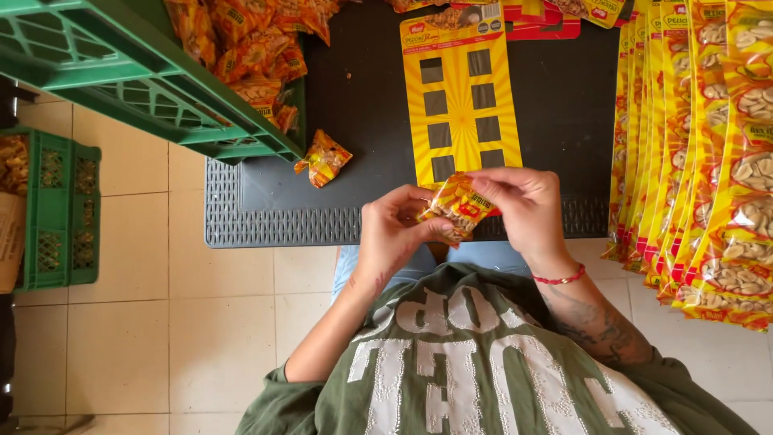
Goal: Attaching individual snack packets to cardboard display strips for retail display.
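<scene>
A small yellow and red snack packet is pinched between both hands just above the near edge of the dark grey table. My left hand grips its left end and my right hand holds its top right corner. Directly behind the packet lies a yellow display card with a sunburst print and two columns of rectangular holes. Another single packet lies loose on the table to the left.
A green plastic crate full of the same packets tilts over the table's left corner. A second green crate stands on the tiled floor at left. Several filled display cards overlap along the right side.
</scene>
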